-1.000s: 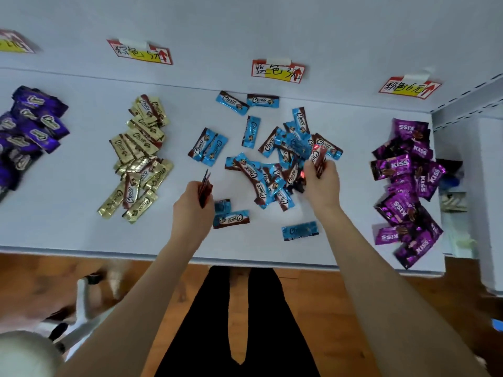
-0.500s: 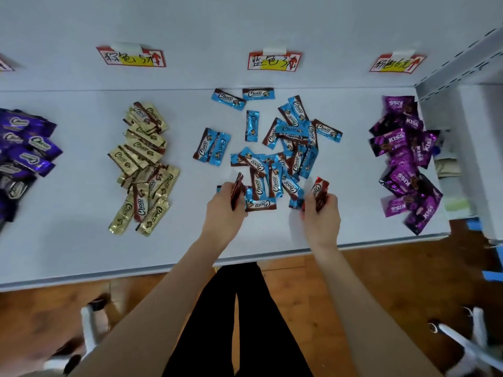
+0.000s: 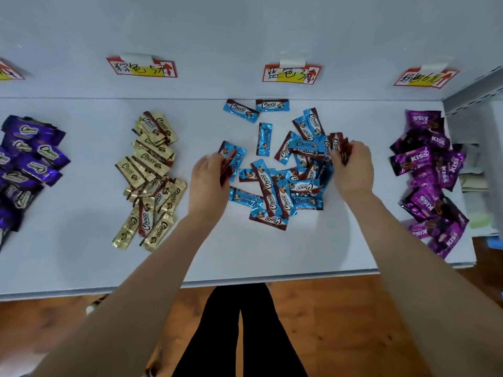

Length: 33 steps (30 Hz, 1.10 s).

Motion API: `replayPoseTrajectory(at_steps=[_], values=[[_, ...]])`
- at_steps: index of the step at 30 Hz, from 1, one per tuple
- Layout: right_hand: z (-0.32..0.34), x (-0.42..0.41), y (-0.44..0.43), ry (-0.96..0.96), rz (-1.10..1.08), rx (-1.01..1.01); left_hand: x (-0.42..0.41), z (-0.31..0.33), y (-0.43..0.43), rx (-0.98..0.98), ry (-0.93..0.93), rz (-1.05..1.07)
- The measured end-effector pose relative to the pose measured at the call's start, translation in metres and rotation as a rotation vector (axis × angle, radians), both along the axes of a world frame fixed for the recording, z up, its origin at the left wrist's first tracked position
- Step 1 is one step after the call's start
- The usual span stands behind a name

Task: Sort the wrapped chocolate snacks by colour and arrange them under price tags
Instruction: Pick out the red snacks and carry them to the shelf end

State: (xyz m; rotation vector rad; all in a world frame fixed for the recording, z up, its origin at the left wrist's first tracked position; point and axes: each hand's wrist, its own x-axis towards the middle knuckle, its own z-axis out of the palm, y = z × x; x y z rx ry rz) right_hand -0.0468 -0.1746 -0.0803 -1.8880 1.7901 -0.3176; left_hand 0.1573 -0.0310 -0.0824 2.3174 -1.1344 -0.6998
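Note:
Blue Choco bars (image 3: 283, 172) lie heaped mid-shelf under the blue price tag (image 3: 291, 73). My left hand (image 3: 208, 183) grips a small stack of red-edged bars (image 3: 227, 165) at the heap's left side. My right hand (image 3: 352, 170) grips another bunch of bars (image 3: 339, 146) at the heap's right edge. Gold Choco bars (image 3: 151, 175) form a pile under the left tag (image 3: 141, 67). Magenta Kiss packs (image 3: 432, 180) sit under the right tag (image 3: 426, 77). Dark purple Choco packs (image 3: 25, 164) lie at far left.
The white shelf (image 3: 245, 254) ends at a front edge above a wooden floor (image 3: 340, 322). A metal shelf upright (image 3: 473, 93) and side compartment stand at the right. A fourth tag (image 3: 8, 72) shows at the far left. My legs stand below the shelf edge.
Both hands have moved away from the front edge into the blue heap, the left to its left side, the right to its right side, each still holding its bars.

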Motion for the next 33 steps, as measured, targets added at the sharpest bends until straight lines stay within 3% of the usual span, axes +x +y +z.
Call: replayPoseTrajectory(at_steps=[6,12,16,25,33], values=[[-0.005,0.015,0.008,0.016,0.195,0.046,-0.031,-0.002,-0.009,-0.04,0.141,-0.12],[-0.001,0.015,-0.012,0.0,0.223,-0.055,0.01,0.0,-0.054,-0.084,-0.037,-0.086],[-0.003,0.019,-0.037,0.04,0.28,-0.059,0.034,-0.007,-0.091,-0.002,-0.13,-0.209],[-0.005,0.032,-0.047,0.102,0.475,-0.018,0.017,-0.014,-0.122,0.012,-0.111,-0.474],[0.012,0.017,-0.037,0.099,0.475,-0.061,0.0,0.012,-0.083,-0.056,-0.061,-0.349]])
